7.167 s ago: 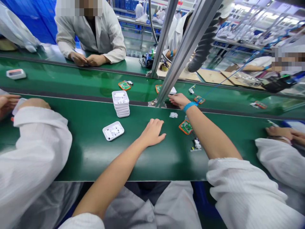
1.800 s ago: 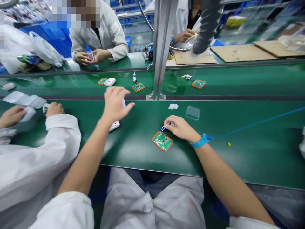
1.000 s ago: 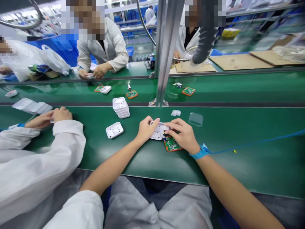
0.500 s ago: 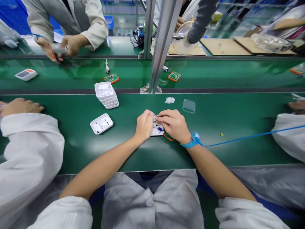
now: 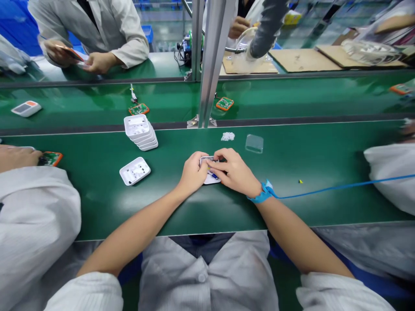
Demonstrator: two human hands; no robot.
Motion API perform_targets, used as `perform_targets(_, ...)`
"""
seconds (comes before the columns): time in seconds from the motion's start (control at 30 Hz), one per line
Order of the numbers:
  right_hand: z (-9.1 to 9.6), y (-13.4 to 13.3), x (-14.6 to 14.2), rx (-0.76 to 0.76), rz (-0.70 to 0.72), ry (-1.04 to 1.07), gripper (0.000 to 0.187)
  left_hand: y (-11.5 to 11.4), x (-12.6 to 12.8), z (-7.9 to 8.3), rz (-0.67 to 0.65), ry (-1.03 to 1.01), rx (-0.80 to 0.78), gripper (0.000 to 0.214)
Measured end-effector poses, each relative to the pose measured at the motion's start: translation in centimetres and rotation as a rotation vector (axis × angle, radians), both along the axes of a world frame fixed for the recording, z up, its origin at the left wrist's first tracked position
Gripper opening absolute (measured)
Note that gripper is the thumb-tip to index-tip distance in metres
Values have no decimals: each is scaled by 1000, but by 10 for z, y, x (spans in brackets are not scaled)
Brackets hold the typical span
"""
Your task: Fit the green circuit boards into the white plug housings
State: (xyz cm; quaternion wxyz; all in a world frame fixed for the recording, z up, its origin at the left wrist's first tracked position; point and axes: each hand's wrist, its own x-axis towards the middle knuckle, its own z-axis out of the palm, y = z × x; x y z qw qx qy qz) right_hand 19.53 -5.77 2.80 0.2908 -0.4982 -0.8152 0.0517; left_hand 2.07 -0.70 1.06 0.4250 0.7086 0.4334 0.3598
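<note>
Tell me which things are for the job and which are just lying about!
Probably for the job: white plastic shell between left hand and right hand, loose matching shell, shell stack.
Probably just lying about: tiny yellow scrap, cardboard sheets.

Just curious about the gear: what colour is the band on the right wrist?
Blue; the wristband shows best in the head view.

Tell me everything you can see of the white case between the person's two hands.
The white case is a shallow open shell with rounded corners, plastic by its look. The left hand grips its left side; the right hand covers much of its inside, where a small blue part shows. I cannot tell whether it rests on the green tabletop.
</note>
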Motion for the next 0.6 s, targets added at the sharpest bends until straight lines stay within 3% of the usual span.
perform_targets(0.1, 3, -4, 5, -53, -4, -18, 30, 4, -8, 1, -90, 6, -7, 18)
perform_targets(0.17, 4, -7, 5, -45, -53, -5, 33, 8, -17, 4, -275, 27, 34, 39)
perform_targets(0.27, 3, -10, 0, -26, -114, 6, 17, 13, -29, 8, -498, 102, 137, 78)
perform_targets(0.37, 0, -11, -8, -10, -110, -12, 10, 15, -33, 12, -491, 143, 169, 84)
perform_targets(0.6, -7, -10, -14, 78, -115, -24, 22, 14, -30, 18, -493, 146, -3, 73)
